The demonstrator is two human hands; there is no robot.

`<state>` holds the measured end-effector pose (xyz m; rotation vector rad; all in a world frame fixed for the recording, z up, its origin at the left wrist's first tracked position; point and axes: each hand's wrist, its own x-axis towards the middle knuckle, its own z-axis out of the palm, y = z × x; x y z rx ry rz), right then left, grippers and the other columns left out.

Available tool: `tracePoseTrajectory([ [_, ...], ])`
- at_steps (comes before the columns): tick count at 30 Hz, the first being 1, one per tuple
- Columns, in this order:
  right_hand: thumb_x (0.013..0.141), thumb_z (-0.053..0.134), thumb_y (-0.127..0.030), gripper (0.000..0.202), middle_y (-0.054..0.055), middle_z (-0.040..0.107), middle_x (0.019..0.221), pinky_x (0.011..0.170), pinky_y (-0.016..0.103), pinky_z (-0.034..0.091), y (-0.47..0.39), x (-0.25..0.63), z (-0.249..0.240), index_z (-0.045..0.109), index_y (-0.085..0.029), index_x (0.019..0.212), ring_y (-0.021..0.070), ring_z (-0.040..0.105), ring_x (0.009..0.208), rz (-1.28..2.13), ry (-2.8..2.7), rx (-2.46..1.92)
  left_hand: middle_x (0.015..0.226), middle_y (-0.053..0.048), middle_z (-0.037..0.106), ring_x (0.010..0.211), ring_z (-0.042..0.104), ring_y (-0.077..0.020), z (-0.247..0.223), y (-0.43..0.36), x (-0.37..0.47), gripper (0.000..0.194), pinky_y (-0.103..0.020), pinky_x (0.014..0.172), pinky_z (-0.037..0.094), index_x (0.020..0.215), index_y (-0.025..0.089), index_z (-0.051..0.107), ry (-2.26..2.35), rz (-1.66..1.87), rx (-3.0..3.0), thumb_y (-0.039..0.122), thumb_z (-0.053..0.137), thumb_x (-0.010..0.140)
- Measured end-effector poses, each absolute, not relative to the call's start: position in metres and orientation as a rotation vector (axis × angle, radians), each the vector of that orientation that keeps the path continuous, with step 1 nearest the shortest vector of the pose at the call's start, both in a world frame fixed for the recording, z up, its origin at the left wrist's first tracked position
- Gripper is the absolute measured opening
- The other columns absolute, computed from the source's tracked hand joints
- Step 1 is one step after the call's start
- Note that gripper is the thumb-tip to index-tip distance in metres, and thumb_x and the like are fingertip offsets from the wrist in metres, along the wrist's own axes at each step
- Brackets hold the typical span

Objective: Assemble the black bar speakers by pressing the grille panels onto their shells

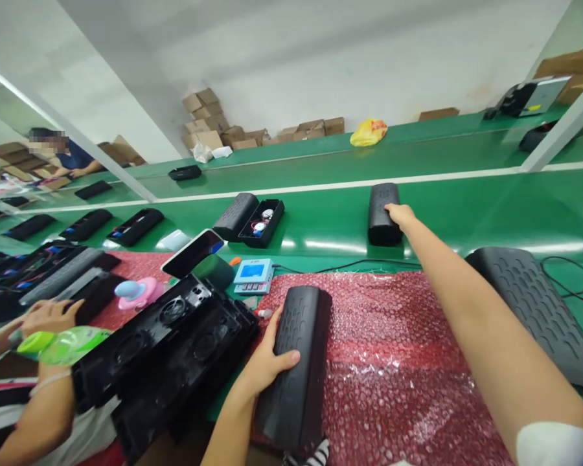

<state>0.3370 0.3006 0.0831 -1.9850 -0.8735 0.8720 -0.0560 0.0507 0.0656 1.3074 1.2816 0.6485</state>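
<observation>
My left hand (265,369) is wrapped round a black speaker case (304,362) with an embossed top, its thumb across the upper face. That case lies on a sheet of red bubble wrap (383,375). Stretched far forward, my right hand (402,216) grips the right side of a second black speaker case (383,210) on the green conveyor belt (330,220). Its fingers are partly hidden behind the case. To the left of my left hand, black speaker shells (175,349) with round drivers lie in a stack.
A blue-screened meter (252,275), a phone (193,251) and a tape roll (138,291) stand left of centre. An opened case (262,223) shows wires inside. A larger black case (534,310) lies at right. A co-worker's hand (51,317) is at left; another person (72,155) sits farther off.
</observation>
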Motion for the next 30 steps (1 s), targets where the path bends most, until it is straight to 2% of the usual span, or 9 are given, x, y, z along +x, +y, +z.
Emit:
tracePoseTrajectory([
  [4, 0.086, 0.059, -0.03, 0.065, 0.027, 0.024, 0.141, 0.11, 0.057, 0.01, 0.25, 0.304, 0.088, 0.034, -0.003, 0.14, 0.0392, 0.017, 0.134, 0.629, -1.107, -2.032, 0.153, -0.017, 0.019, 0.138, 0.028, -0.0354, 0.06, 0.051, -0.059, 0.118, -0.044, 0.115, 0.023, 0.149, 0.014, 0.013, 1.251, 0.747, 1.227, 0.058, 0.075, 0.059],
  [6, 0.084, 0.059, -0.028, 0.065, 0.021, 0.02, 0.145, 0.113, 0.053, 0.002, 0.215, 0.271, 0.086, 0.034, -0.009, 0.141, 0.0361, 0.008, 0.138, 0.625, -1.309, -1.921, 0.152, -0.016, 0.025, 0.136, 0.033, -0.0359, 0.055, 0.052, -0.061, 0.113, -0.045, 0.112, 0.029, 0.148, 0.017, 0.018, 1.213, 0.8, 1.176, 0.054, 0.078, 0.059],
  [9, 0.083, 0.058, -0.033, 0.046, 0.017, 0.052, 0.117, 0.109, 0.048, 0.023, 0.162, 0.222, 0.075, 0.053, -0.012, 0.123, 0.0325, 0.041, 0.12, 0.96, -1.569, -1.698, 0.148, -0.015, 0.033, 0.133, 0.037, -0.0363, 0.047, 0.053, -0.064, 0.11, -0.044, 0.109, 0.034, 0.146, 0.019, 0.027, 1.162, 0.883, 1.137, 0.05, 0.081, 0.055],
  [12, 0.078, 0.057, -0.052, 0.048, 0.014, 0.059, 0.082, 0.084, 0.048, 0.046, 0.115, 0.186, 0.06, 0.06, -0.009, 0.101, 0.0292, 0.057, 0.084, 1.486, -1.64, -1.444, 0.145, -0.018, 0.037, 0.13, 0.04, -0.0384, 0.045, 0.049, -0.063, 0.114, -0.046, 0.103, 0.04, 0.145, 0.017, 0.027, 1.147, 0.929, 1.105, 0.053, 0.082, 0.051],
  [15, 0.072, 0.048, -0.056, 0.074, 0.009, 0.06, 0.099, 0.069, 0.039, 0.053, 0.076, 0.163, 0.047, 0.036, -0.02, 0.135, 0.022, 0.06, 0.078, 1.847, -1.513, -1.093, 0.147, -0.017, 0.032, 0.127, 0.045, -0.0371, 0.051, 0.037, -0.053, 0.113, -0.045, 0.099, 0.044, 0.145, 0.021, 0.021, 1.13, 1.022, 1.09, 0.053, 0.081, 0.054],
  [18, 0.063, 0.054, -0.043, 0.095, 0.003, 0.048, 0.128, 0.085, 0.033, 0.051, 0.051, 0.151, 0.042, 0.007, -0.032, 0.145, 0.0169, 0.057, 0.1, 1.928, -1.156, -0.696, 0.148, -0.013, 0.032, 0.127, 0.046, -0.0329, 0.064, 0.026, -0.036, 0.109, -0.042, 0.102, 0.043, 0.145, 0.027, 0.022, 1.034, 1.186, 1.088, 0.051, 0.081, 0.057],
  [22, 0.06, 0.072, -0.034, 0.094, 0.007, 0.049, 0.127, 0.085, 0.028, 0.05, 0.044, 0.157, 0.056, 0.024, -0.023, 0.14, 0.0192, 0.055, 0.105, 2.016, -0.943, -0.397, 0.145, -0.01, 0.036, 0.122, 0.05, -0.0307, 0.083, 0.022, -0.008, 0.109, -0.041, 0.098, 0.046, 0.144, 0.033, 0.023, 0.933, 1.334, 1.062, 0.053, 0.081, 0.055],
  [26, 0.052, 0.081, -0.023, 0.108, 0.008, 0.045, 0.132, 0.09, 0.03, 0.048, 0.05, 0.18, 0.086, 0.02, -0.023, 0.141, 0.0223, 0.051, 0.115, 1.961, -1.103, -0.404, 0.144, -0.012, 0.037, 0.121, 0.05, -0.033, 0.093, 0.031, 0.011, 0.112, -0.047, 0.099, 0.044, 0.146, 0.031, 0.019, 0.895, 1.35, 1.077, 0.062, 0.077, 0.055],
  [30, 0.053, 0.077, -0.025, 0.088, 0.007, 0.052, 0.123, 0.09, 0.031, 0.047, 0.055, 0.195, 0.105, 0.035, -0.019, 0.13, 0.0213, 0.053, 0.108, 1.878, -1.003, -0.582, 0.151, -0.011, 0.025, 0.133, 0.037, -0.0338, 0.097, 0.047, 0.017, 0.115, -0.044, 0.107, 0.037, 0.146, 0.03, 0.014, 0.856, 1.257, 1.268, 0.06, 0.078, 0.056],
])
